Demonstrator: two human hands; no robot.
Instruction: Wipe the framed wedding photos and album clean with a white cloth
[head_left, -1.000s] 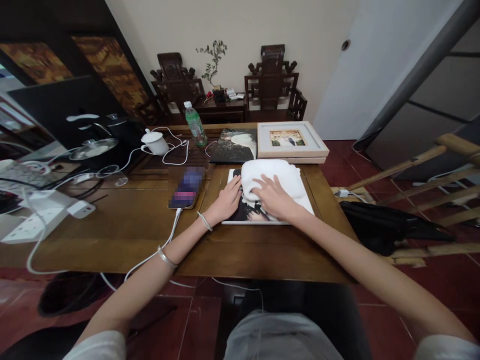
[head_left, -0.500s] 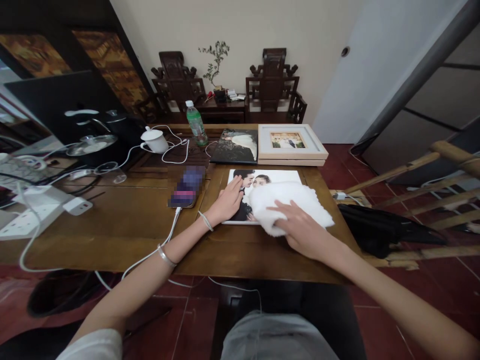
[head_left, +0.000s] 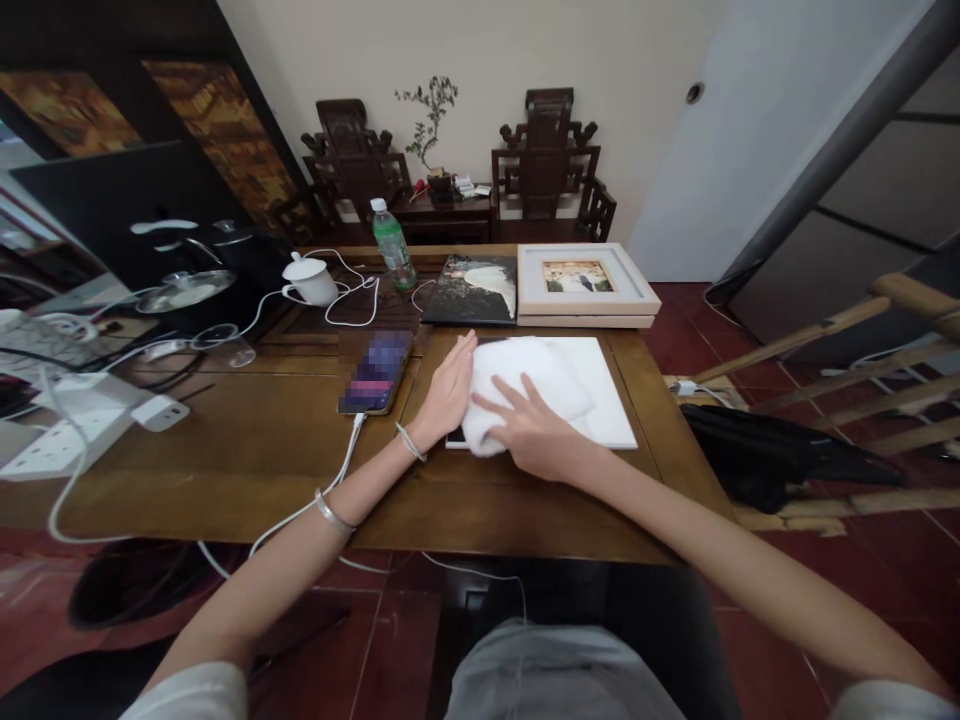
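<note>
Mug [head_left: 311, 284] lidded, contents hidden; bottle [head_left: 393, 245] capped. Panel [head_left: 611, 400] flat on table [head_left: 262, 430], long axis seemingly left-right, cloth [head_left: 525, 362] over left part. Left hand [head_left: 448, 390] flattened at panel's left edge, clutching nothing; right hand [head_left: 532, 425] splayed on cloth, cannot tell if pinching

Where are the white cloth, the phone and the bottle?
White cloth [head_left: 529, 358]: head view, its far half.
Phone [head_left: 376, 372]: head view, middle of its screen.
Bottle [head_left: 394, 244]: head view, its green side.

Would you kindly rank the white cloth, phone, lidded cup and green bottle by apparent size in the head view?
Largest to smallest:
White cloth
Phone
Lidded cup and green bottle: too alike to rank.
</note>
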